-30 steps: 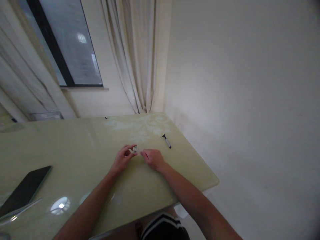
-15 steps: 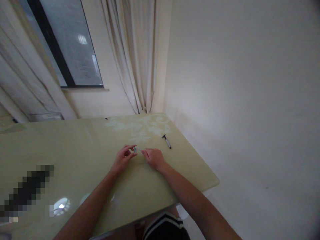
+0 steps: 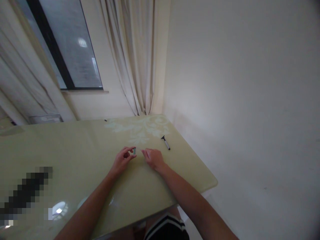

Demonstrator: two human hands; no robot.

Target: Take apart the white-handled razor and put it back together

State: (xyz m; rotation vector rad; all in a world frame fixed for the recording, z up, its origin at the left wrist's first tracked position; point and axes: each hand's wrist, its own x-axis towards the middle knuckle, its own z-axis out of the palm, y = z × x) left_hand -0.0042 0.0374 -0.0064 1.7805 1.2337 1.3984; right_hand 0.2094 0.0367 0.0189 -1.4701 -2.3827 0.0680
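Observation:
Between the thumb and fingers of my left hand is a small dark-and-green rectangular piece, held upright over the table. My right hand is closed in a pinch just to the right of it, with a short gap between. A thin pale tip shows faintly at its fingertips, too small to make out. Beyond my right hand, a razor with a black head and a grey handle lies on the table.
The pale green glossy table has its right corner near the wall. A tiny dark object lies at its back edge. A pixelated dark shape covers the left side. Curtains and a window stand behind.
The small piece in my left hand now shows its full height, and the thin pale thing at my right fingertips shows less. The view has shifted slightly.

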